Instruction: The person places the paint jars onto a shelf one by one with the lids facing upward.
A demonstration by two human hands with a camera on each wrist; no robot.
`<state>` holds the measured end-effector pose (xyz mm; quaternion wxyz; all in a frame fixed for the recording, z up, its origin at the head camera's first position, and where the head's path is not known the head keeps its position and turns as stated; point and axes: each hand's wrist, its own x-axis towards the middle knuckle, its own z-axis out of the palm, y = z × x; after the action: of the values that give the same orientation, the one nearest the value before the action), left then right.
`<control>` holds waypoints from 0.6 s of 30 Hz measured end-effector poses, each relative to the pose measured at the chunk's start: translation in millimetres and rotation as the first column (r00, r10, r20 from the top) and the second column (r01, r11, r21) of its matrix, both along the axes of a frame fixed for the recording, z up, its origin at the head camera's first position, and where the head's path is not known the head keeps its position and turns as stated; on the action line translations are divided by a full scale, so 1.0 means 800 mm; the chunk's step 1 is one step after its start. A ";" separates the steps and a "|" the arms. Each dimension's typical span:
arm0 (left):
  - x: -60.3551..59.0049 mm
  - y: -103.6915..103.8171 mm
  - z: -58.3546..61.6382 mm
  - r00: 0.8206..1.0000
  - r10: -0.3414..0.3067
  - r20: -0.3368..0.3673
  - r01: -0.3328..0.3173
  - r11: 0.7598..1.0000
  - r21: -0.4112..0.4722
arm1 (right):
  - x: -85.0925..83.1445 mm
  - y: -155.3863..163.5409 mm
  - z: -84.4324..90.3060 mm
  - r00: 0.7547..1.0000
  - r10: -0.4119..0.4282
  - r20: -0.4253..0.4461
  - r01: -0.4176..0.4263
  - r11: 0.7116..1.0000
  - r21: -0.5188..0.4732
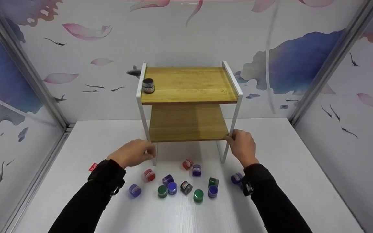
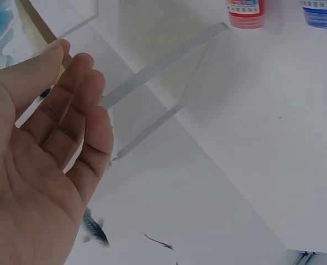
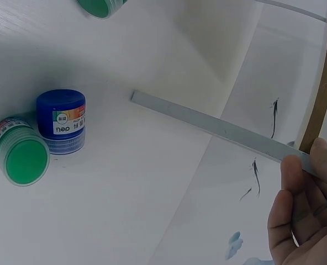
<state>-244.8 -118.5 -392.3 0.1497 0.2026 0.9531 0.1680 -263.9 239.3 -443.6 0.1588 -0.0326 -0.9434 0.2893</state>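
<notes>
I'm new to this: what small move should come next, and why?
Perhaps ease the left hand and right hand gently off the shelf: both hold it, and a dark jar stands on its top board, near the left edge, where a jolt might topple it.

An upright, white-framed two-tier shelf [image 1: 188, 97] with wooden boards [image 1: 189, 84] is held near its lower front corners.
</notes>
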 end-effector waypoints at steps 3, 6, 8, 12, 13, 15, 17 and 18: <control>0.003 -0.008 -0.013 0.999 0.012 0.033 -0.011 1.000 -0.011 | 0.000 0.000 0.001 1.000 -0.001 -0.004 0.001 1.000 0.008; 0.007 -0.016 -0.026 0.997 0.022 0.068 -0.021 1.000 -0.013 | 0.000 0.000 0.001 1.000 -0.006 0.002 0.006 1.000 0.013; 0.008 -0.022 -0.034 0.996 0.032 0.080 -0.030 0.999 -0.016 | 0.000 0.000 0.001 1.000 -0.007 0.006 0.007 1.000 0.012; 0.012 -0.033 -0.050 0.993 0.058 0.099 -0.056 0.998 -0.027 | 0.000 0.000 0.000 1.000 -0.009 0.006 0.009 1.000 0.011; 0.012 -0.035 -0.053 0.992 0.066 0.104 -0.063 0.998 -0.031 | 0.000 0.000 0.000 1.000 -0.010 0.007 0.010 1.000 0.009; 0.014 -0.040 -0.062 0.989 0.085 0.121 -0.080 0.996 -0.046 | 0.000 0.000 0.001 1.000 -0.010 0.010 0.010 1.000 0.008; 0.015 -0.044 -0.070 0.985 0.103 0.135 -0.096 0.993 -0.062 | 0.000 0.000 0.001 1.000 -0.009 0.012 0.008 1.000 0.007; 0.018 -0.046 -0.073 0.986 0.103 0.133 -0.095 0.993 -0.064 | 0.000 0.001 0.001 1.000 -0.007 0.011 0.007 1.000 0.005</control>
<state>-230.7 -155.5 -450.5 0.2117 0.1387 0.9539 0.1614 -263.7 239.7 -442.8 0.1547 -0.0369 -0.9450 0.2860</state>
